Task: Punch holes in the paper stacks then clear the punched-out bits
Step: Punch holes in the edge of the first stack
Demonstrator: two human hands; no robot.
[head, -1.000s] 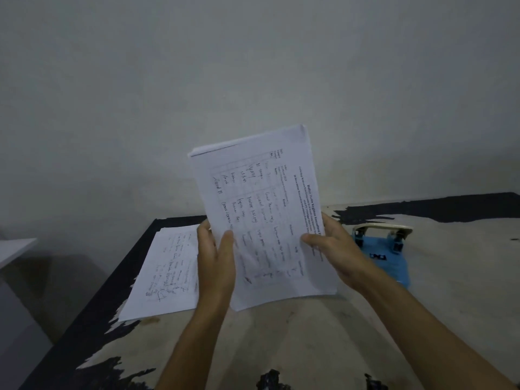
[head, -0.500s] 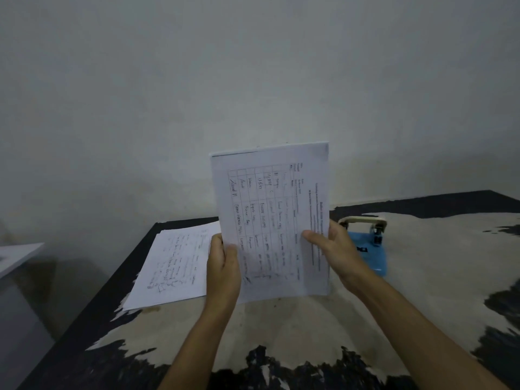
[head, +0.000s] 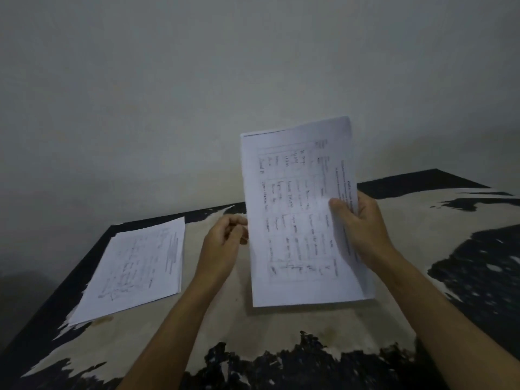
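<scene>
- My right hand [head: 363, 229] has the paper stack [head: 298, 215] pinched along its right edge, thumb across the printed front and the other fingers wrapped behind it.
- The stack stands upright above the table [head: 309, 327], tipped a little to the left, and I can't tell if its bottom edge actually touches the tabletop or just hangs over it.
- Top sheet is a printed form with a grid table and handwriting in the cells (text runs sideways from where I'm looking, too blurry to read).
- My left hand [head: 225, 243] is just beside the stack's left edge with the fingers loosely curled in. It might be brushing the edge with its fingertips, but it isn't gripping the paper, and nothing shows inside it.
- A second paper stack [head: 138, 266] lies flat on the left part of the table, well apart from the one in my hand, sheets slightly fanned at the near corner.
- Tabletop is a worn pale surface with black patches showing through, black strip along the far edge, plain wall [head: 197, 80] behind it.
</scene>
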